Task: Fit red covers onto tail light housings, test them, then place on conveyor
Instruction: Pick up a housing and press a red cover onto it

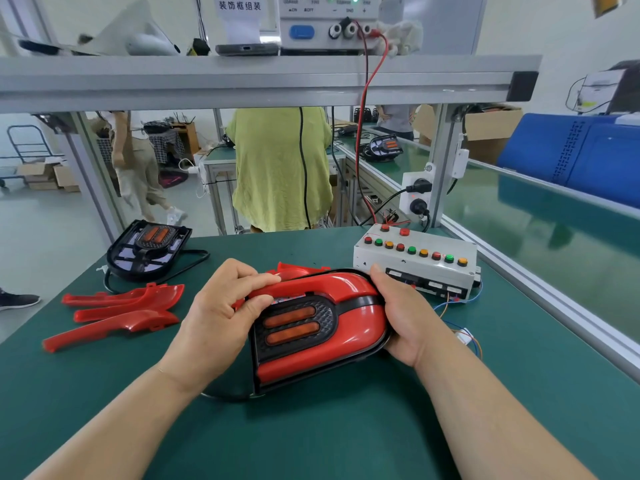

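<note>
1. Tail light housing (258, 358), black-rimmed, lies at the middle of the bench (346, 438) with a red cover (349, 327) laid over it. Its long axis runs from the flat end at near left to the rounded end at far right.
2. At the flat end, the left hand (221, 306) has its fingers curled down over the far limb of the red cover. This limb looks not yet fully seated, with a gap showing at the fingertips.
3. At the rounded end, the right hand (405, 317) wraps that end of the tail light housing, fingers curled over the far side and palm against the near side. It steadies the piece against the other hand's push.
4. Judged from these grips, the step in hand is pressing the cover home. The push would run down and along the long axis toward the right hand.
5. Loose covers (121, 306) lie toward the bench's left edge, well apart from the work.
6. Beyond them, near the far left corner, sits a second housing (147, 249), uncovered.
7. A test box (415, 258) with coloured buttons stands at the far right, just beyond the right hand, which is the nearer hand for that step.
8. Along the bench's right edge runs the conveyor (519, 220), again on the right hand's side.
</note>
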Available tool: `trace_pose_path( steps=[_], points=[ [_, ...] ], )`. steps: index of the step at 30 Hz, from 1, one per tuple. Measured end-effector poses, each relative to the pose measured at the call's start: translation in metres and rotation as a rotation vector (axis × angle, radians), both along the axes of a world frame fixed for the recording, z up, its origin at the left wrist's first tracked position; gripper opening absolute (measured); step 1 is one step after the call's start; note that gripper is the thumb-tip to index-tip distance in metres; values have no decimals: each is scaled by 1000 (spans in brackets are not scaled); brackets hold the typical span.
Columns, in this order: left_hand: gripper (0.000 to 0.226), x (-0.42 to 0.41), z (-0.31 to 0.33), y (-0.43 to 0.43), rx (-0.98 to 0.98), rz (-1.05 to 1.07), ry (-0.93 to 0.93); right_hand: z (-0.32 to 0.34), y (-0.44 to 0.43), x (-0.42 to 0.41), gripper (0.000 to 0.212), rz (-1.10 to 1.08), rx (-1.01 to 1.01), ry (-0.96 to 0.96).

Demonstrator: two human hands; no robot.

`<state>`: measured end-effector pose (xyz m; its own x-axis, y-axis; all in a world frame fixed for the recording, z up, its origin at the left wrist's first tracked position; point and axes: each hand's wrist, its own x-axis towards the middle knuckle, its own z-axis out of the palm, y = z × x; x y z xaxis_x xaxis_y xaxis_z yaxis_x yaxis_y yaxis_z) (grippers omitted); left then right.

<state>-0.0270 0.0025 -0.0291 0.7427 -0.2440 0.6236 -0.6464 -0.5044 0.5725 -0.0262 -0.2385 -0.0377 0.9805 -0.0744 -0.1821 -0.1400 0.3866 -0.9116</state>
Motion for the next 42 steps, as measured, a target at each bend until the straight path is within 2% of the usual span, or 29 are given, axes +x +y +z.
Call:
trace_pose_path(
  steps=[27, 32, 37, 42],
  points=[
    [30, -4, 6, 1, 81, 33, -38, 1, -3, -1, 59, 32, -33, -25],
    [30, -6, 9, -2, 142, 43, -52, 3, -2, -3, 56, 43, -89, -40],
    [31, -4, 6, -1, 154, 44, -65, 4, -1, -5, 54, 68, -55, -41],
    [32, 1, 1, 1, 120, 53, -50, 6, 0, -11, 33, 147, -43, -110]
  ],
)
